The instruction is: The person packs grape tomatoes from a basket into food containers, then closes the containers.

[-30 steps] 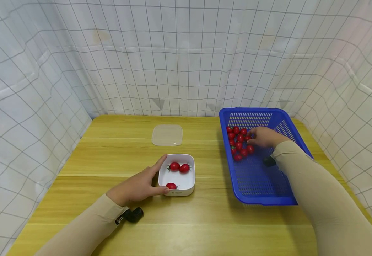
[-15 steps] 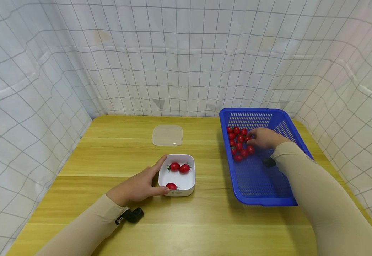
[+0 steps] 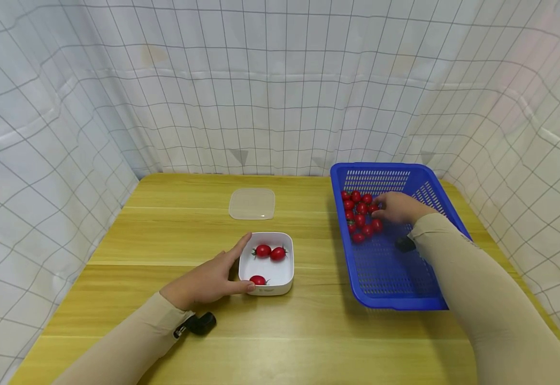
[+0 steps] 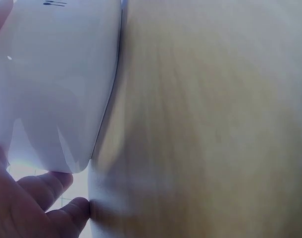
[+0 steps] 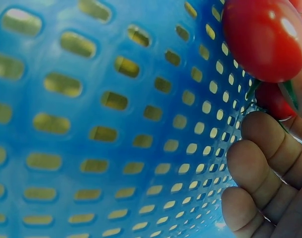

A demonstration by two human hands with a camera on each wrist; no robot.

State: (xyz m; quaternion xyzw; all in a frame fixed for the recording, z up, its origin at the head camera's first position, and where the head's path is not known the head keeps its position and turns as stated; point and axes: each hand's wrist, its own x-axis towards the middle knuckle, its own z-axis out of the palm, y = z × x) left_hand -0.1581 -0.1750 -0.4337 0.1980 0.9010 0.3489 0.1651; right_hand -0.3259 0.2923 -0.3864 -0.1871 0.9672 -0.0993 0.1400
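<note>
My left hand [image 3: 207, 278] holds a small square white container [image 3: 283, 272] by its left side, thumb on the front wall and forefinger at the back left corner. Inside it lie three cherry tomatoes, one [image 3: 278, 253] at the right, one [image 3: 262, 251] beside it and one [image 3: 258, 280] at the front. In the left wrist view, fingertips [image 4: 57, 183] touch the container's wall. Within a blue plastic basket [image 3: 349, 256], my right hand [image 3: 397, 207] pinches a cherry tomato [image 3: 373, 208] between thumb and fingers. The right wrist view shows a larger-looking tomato [image 5: 265, 39] close by.
Several more cherry tomatoes [image 3: 359, 220] are gathered along the basket's left side. A translucent flat lid [image 3: 252, 203] lies on the wooden table [image 3: 174, 230] behind the container. White grid-patterned curtains [image 3: 280, 96] enclose the table at the back and sides.
</note>
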